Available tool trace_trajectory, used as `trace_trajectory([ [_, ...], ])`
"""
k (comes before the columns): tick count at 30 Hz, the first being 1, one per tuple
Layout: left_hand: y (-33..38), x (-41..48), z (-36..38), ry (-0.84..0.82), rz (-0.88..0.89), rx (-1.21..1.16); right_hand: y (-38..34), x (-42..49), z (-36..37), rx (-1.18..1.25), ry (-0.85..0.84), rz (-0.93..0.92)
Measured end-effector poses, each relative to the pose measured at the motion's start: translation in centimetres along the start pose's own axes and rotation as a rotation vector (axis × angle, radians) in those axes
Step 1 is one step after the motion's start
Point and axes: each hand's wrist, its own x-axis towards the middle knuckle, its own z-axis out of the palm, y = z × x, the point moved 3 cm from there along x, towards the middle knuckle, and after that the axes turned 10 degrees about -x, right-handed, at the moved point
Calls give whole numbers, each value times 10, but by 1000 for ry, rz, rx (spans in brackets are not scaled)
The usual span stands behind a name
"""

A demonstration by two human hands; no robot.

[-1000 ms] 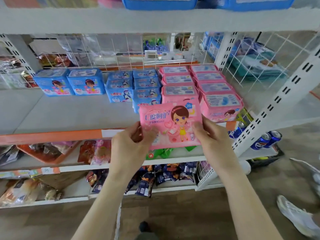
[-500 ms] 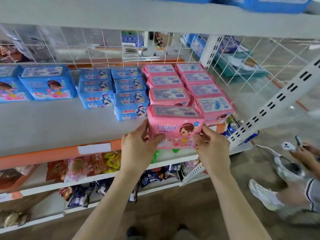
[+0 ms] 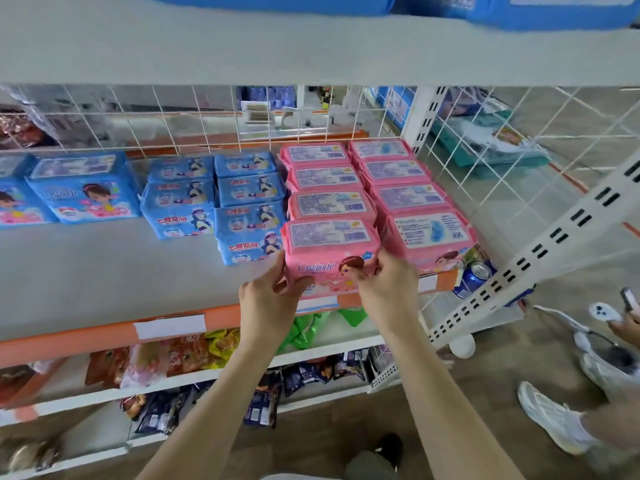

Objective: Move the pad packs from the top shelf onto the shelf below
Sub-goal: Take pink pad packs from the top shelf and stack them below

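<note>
The left hand (image 3: 268, 299) and right hand (image 3: 384, 285) are clamping a pink pack (image 3: 329, 251) by its ends, fingers curled round it, at the near edge of the lower shelf (image 3: 104, 271). Thumbs are hiding its lower corners. Overhead, big blue packs (image 3: 270, 0) are getting cut off. Eight pink packs (image 3: 408, 199) are showing, four per row; small blue packs (image 3: 249, 188), perhaps six.

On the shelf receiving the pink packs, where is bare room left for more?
Bare shelf lies between the blue packs and the orange front edge, left of the held pink pack. The right end is crowded: two pink rows fill it front to back.
</note>
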Motion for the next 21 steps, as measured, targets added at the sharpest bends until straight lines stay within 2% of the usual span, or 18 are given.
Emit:
trace_trajectory([
  [7, -6, 1, 16, 41, 21, -71, 6, 12, 7, 39, 54, -33],
  [11, -4, -1, 23, 3, 300, 149, 12, 14, 6, 73, 153, -47],
  [13, -7, 2, 28, -36, 369, 196, 15, 14, 8, 80, 166, -15],
  [17, -15, 7, 35, -38, 312, 188, 13, 10, 13, 82, 215, -45],
  [21, -17, 11, 41, -4, 275, 211, 14, 10, 20, 50, 171, -50],
])
